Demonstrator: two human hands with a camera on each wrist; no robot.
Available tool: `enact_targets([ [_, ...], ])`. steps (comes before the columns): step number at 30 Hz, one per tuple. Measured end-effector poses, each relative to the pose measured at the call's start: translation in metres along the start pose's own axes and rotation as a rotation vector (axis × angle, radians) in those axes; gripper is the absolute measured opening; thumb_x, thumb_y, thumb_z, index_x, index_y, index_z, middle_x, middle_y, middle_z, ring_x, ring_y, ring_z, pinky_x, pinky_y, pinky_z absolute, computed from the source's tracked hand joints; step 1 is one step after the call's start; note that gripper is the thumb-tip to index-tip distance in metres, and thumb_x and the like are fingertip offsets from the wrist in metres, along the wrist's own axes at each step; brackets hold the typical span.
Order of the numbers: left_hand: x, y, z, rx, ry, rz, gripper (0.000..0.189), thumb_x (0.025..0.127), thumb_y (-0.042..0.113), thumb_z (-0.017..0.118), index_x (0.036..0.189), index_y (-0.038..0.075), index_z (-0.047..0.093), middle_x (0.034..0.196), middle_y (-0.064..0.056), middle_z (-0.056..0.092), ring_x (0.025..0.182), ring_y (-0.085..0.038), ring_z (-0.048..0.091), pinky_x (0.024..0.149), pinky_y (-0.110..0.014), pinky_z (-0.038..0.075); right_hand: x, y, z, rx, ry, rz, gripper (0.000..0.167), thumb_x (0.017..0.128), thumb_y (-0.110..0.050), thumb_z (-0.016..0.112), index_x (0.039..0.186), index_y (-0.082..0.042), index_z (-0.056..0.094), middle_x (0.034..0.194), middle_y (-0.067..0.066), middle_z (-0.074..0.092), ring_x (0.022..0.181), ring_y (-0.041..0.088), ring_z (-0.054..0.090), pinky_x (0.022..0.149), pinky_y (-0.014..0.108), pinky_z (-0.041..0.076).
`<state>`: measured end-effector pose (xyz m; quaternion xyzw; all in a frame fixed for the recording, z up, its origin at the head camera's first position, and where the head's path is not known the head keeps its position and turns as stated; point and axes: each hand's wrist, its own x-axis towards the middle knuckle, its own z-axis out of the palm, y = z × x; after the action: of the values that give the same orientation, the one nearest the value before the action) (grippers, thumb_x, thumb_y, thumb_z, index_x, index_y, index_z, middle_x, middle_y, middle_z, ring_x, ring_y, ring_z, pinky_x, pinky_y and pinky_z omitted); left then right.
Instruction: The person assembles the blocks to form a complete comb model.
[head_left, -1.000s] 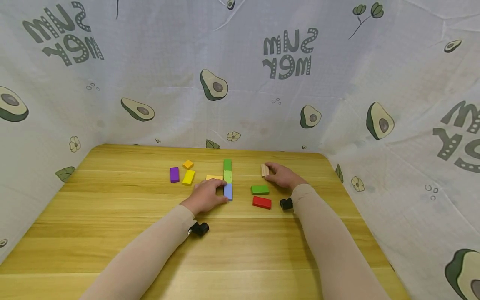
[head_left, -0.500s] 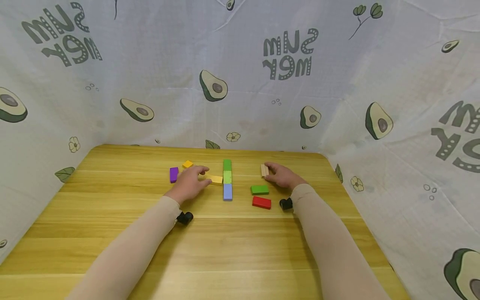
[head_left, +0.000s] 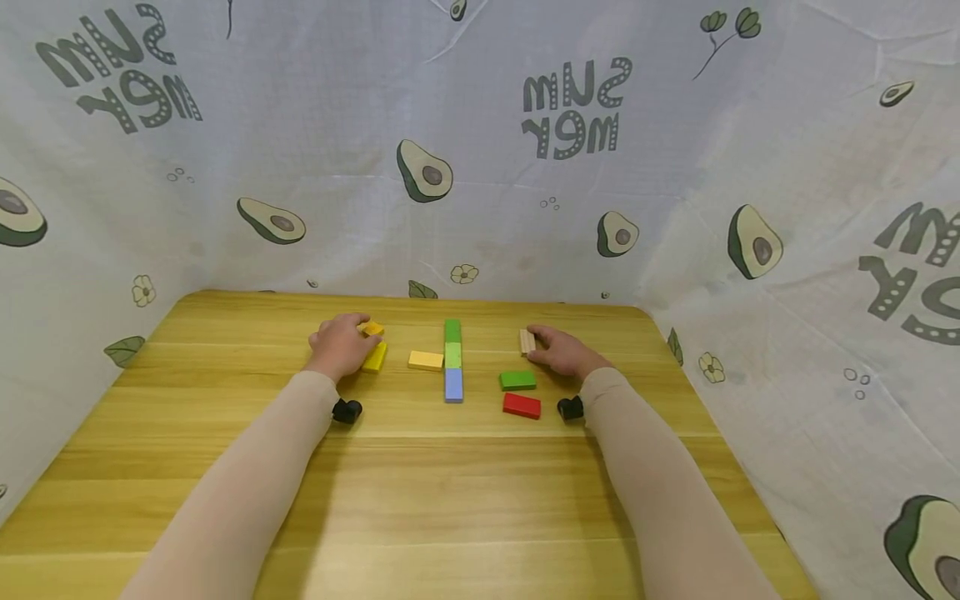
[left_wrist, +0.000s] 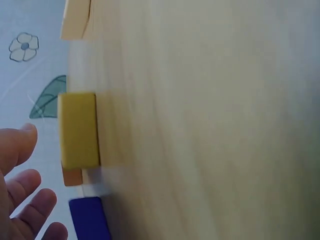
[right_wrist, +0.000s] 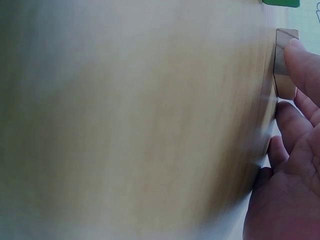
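In the head view, the right hand [head_left: 564,352] pinches a bare wood block [head_left: 527,342] at its nine-to-ten o'clock, thumb on one side and fingers on the other, a narrow grip. A green block [head_left: 517,381] lies at that hand's eight o'clock, with a red block [head_left: 521,406] at seven. The left hand [head_left: 341,346] holds nothing visible — its fingers are loosely parted, the thumb apart. Near it are an orange block [head_left: 373,328] at two o'clock and a yellow block [head_left: 375,357] between three and four; whether it touches either, I cannot tell. A purple block [left_wrist: 90,218] shows only in the left wrist view, near the fingertips. Between the hands a column runs toward twelve — blue block [head_left: 453,385], lime block [head_left: 453,355], dark green block [head_left: 452,330] — with a cream block [head_left: 426,360] at the lime one's nine o'clock.
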<state>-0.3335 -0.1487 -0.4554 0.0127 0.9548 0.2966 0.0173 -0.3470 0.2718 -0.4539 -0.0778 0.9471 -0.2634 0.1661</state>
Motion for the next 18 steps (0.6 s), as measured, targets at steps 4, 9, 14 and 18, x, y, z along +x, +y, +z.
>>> enact_targets([
  [4,0.005,-0.005,0.000,0.016,-0.018,-0.042,0.057,0.106,0.041,0.061,0.155,0.013,0.052,0.159,-0.020,0.049,0.140,-0.050,0.042,0.107,-0.066,0.029,0.002,0.000,0.001,0.005,-0.002,0.005,0.068,0.109,-0.031,0.058,0.167,-0.013,0.028,0.172,0.021,0.028,0.158,0.043,0.028,0.130,0.058,0.021],
  [9,0.008,-0.005,-0.001,0.025,-0.043,-0.084,0.053,0.108,0.037,0.057,0.155,0.012,0.052,0.158,-0.020,0.051,0.137,-0.049,0.044,0.107,-0.066,0.029,0.003,-0.001,0.002,0.016,-0.002,0.015,0.069,0.108,-0.031,0.059,0.167,-0.014,0.028,0.172,0.021,0.028,0.158,0.043,0.028,0.130,0.059,0.020],
  [14,0.011,-0.004,0.003,0.017,-0.057,-0.099,0.050,0.109,0.035,0.055,0.153,0.010,0.053,0.155,-0.021,0.053,0.134,-0.050,0.045,0.107,-0.066,0.028,0.003,0.002,0.002,0.015,0.005,0.017,0.069,0.108,-0.031,0.059,0.167,-0.014,0.028,0.173,0.020,0.028,0.159,0.042,0.027,0.130,0.059,0.020],
  [18,0.013,-0.004,0.005,0.014,-0.055,-0.107,0.049,0.110,0.036,0.055,0.153,0.011,0.054,0.155,-0.019,0.054,0.134,-0.049,0.045,0.107,-0.065,0.028,0.003,0.003,0.002,0.015,0.005,0.025,0.069,0.108,-0.032,0.058,0.168,-0.014,0.028,0.173,0.019,0.027,0.159,0.042,0.027,0.130,0.058,0.020],
])
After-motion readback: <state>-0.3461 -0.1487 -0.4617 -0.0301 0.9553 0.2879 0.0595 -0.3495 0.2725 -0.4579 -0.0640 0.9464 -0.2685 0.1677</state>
